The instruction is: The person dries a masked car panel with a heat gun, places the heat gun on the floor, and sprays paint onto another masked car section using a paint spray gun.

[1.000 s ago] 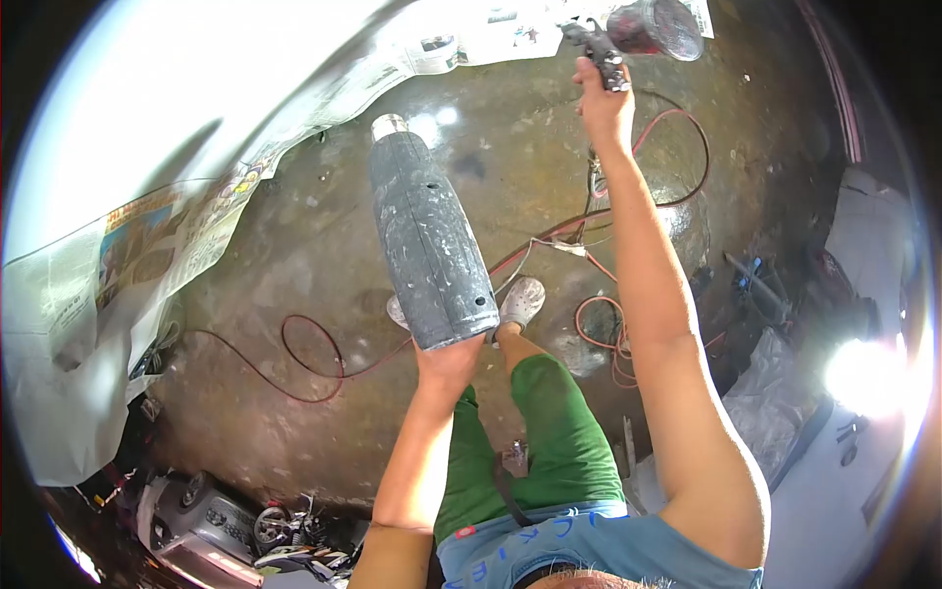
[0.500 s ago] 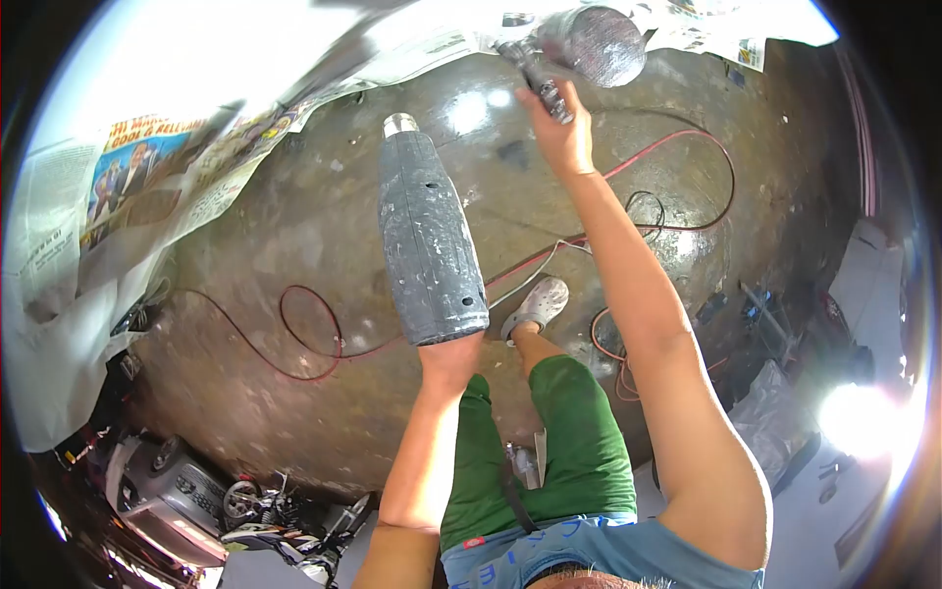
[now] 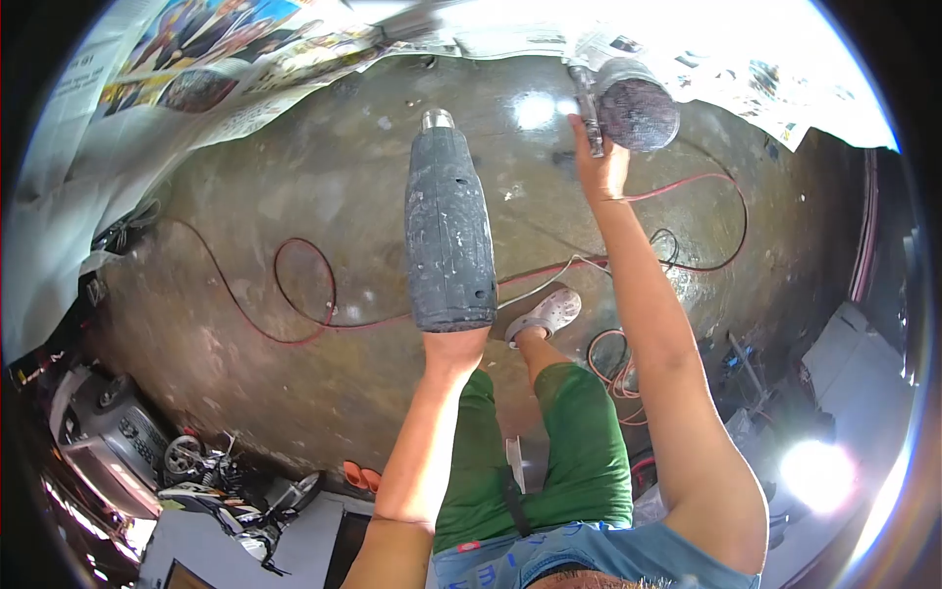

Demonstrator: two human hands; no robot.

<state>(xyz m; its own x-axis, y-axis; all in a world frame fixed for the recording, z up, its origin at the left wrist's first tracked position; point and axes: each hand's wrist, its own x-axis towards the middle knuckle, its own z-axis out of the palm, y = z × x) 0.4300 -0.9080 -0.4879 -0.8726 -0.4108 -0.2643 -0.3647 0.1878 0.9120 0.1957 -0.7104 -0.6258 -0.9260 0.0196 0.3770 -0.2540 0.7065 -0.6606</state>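
My left hand [image 3: 455,355] is below a grey, paint-specked heat gun [image 3: 451,226] with a metal nozzle. The heat gun's body hides my fingers, and its nozzle points toward the far side. At the upper right, my right hand [image 3: 604,169] is closed around the handle of a paint-crusted spray gun [image 3: 587,110]. A round, dark-stained cup [image 3: 638,114] sits beside that handle. Just beyond both tools hang newspaper sheets [image 3: 432,44], partly washed out by glare.
A red hose [image 3: 373,322] loops across the stained floor [image 3: 324,187] with a thin white cable. A coiled orange hose [image 3: 613,358] lies by my clog [image 3: 552,309]. A motorcycle [image 3: 245,501] and a car [image 3: 113,432] stand at the lower left. A bright lamp [image 3: 818,475] shines lower right.
The view has shifted. The spray gun appears lower and farther right, apart from the newspaper edge, with less blur. The heat gun sits slightly right. Both hands keep their hold.
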